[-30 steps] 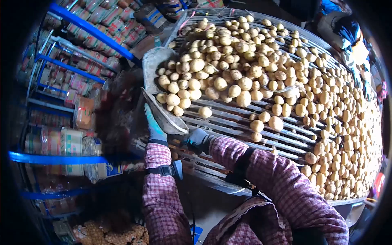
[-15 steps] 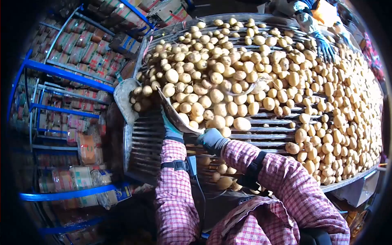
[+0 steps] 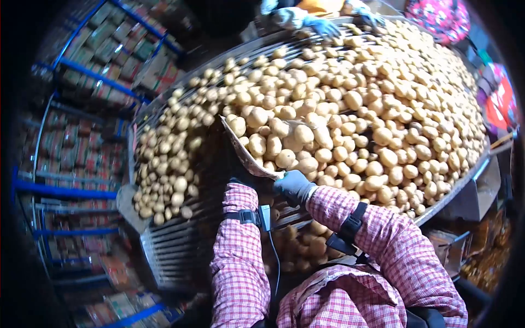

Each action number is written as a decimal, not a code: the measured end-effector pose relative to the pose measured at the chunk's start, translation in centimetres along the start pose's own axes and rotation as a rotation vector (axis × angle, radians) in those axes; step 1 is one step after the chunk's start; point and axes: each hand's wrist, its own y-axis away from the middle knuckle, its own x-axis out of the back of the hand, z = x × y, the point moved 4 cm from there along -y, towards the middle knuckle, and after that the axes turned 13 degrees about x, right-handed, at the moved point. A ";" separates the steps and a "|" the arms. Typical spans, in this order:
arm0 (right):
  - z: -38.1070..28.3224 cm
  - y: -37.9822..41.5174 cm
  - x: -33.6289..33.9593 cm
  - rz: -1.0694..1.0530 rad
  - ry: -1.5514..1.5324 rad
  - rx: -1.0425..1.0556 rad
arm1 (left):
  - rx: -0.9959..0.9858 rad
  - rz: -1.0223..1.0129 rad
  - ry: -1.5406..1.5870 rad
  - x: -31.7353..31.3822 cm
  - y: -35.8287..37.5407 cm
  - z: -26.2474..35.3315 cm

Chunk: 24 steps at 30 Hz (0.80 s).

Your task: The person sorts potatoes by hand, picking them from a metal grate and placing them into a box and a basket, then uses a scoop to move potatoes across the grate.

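My right hand [image 3: 296, 188], in a grey glove, is closed around the near end of a curved scoop [image 3: 244, 155]. Several potatoes [image 3: 272, 146] lie against the inner side of the scoop. My left sleeve [image 3: 240, 240] reaches up to the scoop's outer side, where my left hand is hidden in shadow. Many more potatoes [image 3: 383, 136] cover the slatted table [image 3: 172, 249] to the right and beyond the scoop. A separate heap of potatoes [image 3: 167, 169] sits at its left end.
Across the table are the blue-gloved hands [image 3: 321, 26] of another person. Blue metal racks [image 3: 65, 186] with stacked packages stand on the left. A carton [image 3: 481, 191] is beside the table at the right. More potatoes [image 3: 298, 246] lie below the near edge.
The camera view has shifted. The scoop lies deeper among the potatoes to the right, with a larger heap at the left end. My left hand, partly visible before, is hidden now.
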 end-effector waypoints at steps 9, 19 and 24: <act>-0.6 3.2 23.5 0.226 0.315 0.241 | 0.255 -0.281 -0.037 -27.9 -10.3 -8.1; -4.5 11.6 45.1 0.256 0.488 0.563 | 0.616 -0.387 0.002 -52.3 -10.4 -13.3; -8.3 12.7 39.7 0.039 0.389 0.703 | 0.089 -0.421 0.045 -46.9 -12.3 -10.4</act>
